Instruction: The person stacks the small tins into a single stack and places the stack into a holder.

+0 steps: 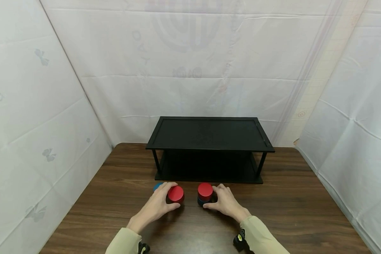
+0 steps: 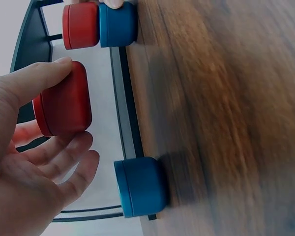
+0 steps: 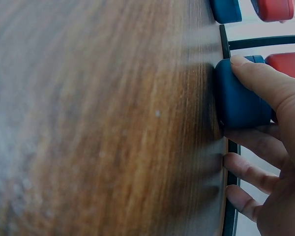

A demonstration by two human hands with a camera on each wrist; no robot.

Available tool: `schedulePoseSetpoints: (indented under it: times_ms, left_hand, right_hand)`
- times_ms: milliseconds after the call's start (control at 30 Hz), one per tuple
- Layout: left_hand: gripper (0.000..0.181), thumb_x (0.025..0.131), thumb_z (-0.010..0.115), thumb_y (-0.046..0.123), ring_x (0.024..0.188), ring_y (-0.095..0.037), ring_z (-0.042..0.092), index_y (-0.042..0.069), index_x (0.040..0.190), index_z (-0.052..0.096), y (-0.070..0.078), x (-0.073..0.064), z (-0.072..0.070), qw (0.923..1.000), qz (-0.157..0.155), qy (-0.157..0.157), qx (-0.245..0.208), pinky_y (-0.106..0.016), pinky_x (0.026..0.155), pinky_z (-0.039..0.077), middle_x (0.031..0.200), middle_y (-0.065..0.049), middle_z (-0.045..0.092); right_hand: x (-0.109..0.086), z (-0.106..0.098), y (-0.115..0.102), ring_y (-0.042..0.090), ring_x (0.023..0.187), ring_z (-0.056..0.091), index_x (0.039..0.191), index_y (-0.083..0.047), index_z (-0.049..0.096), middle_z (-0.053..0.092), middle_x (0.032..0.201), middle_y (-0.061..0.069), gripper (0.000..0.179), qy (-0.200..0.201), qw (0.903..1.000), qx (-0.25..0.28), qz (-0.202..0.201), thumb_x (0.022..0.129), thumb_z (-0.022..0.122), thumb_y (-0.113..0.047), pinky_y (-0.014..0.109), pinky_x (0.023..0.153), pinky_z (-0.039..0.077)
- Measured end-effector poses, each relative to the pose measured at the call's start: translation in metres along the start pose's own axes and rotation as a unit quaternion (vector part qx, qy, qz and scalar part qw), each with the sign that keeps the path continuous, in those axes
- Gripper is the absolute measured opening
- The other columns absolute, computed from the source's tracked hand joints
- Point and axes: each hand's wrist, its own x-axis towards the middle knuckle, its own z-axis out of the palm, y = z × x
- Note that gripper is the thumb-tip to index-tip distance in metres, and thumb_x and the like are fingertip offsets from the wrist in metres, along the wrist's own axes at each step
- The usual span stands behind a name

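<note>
My left hand (image 1: 155,204) pinches a small round red canister (image 1: 176,194) between thumb and fingers. In the left wrist view that canister (image 2: 66,103) hangs clear of the tabletop. Just behind the left hand, a blue canister (image 1: 157,186) stands on the table, mostly covered by the hand in the head view. To the right, a second red canister (image 1: 205,189) sits stacked on another blue canister (image 3: 242,96). My right hand (image 1: 226,203) grips the lower, blue one, thumb on the near side and a finger on the far side.
A black two-level shelf (image 1: 209,135) stands at the back of the brown wooden table (image 1: 101,208), just beyond the canisters. White sheets (image 1: 190,63) hang behind the table and on both sides. Each wrist wears a dark strap (image 1: 240,241).
</note>
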Motion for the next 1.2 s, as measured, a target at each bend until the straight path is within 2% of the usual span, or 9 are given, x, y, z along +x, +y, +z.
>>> schedulePoseSetpoints:
  times_ms: [200,767,1200]
  left_hand:
    - [0.062,0.078,0.081,0.026,0.109,-0.015,0.053,0.013,0.131,0.052,0.005,0.005,0.001,0.9999,0.014,-0.008,-0.002,-0.032,0.085,0.055,0.119,0.001,0.058]
    - [0.060,0.079,0.079,0.029,0.107,-0.011,0.053,0.015,0.131,0.052,0.015,0.014,0.000,0.9996,0.026,-0.013,-0.005,-0.028,0.083,0.053,0.121,0.002,0.057]
    - [0.061,0.080,0.079,0.029,0.108,-0.014,0.053,0.016,0.132,0.052,0.024,0.021,0.000,0.9991,0.039,-0.016,0.002,-0.033,0.086,0.054,0.121,0.001,0.057]
  right_hand:
    - [0.001,0.000,0.001,0.013,0.094,0.049,0.120,-0.012,0.065,0.062,0.100,-0.001,0.060,0.000,1.0000,0.001,0.003,0.074,0.079,-0.048,0.035,0.082,0.042]
    - [0.001,0.000,0.001,0.016,0.094,0.047,0.122,-0.011,0.064,0.062,0.103,0.002,0.063,-0.007,0.9999,0.004,0.011,0.074,0.079,-0.048,0.035,0.079,0.044]
    - [0.001,0.000,0.001,0.014,0.092,0.047,0.120,-0.011,0.064,0.060,0.099,0.000,0.060,-0.006,1.0000,0.004,0.005,0.075,0.079,-0.048,0.034,0.079,0.041]
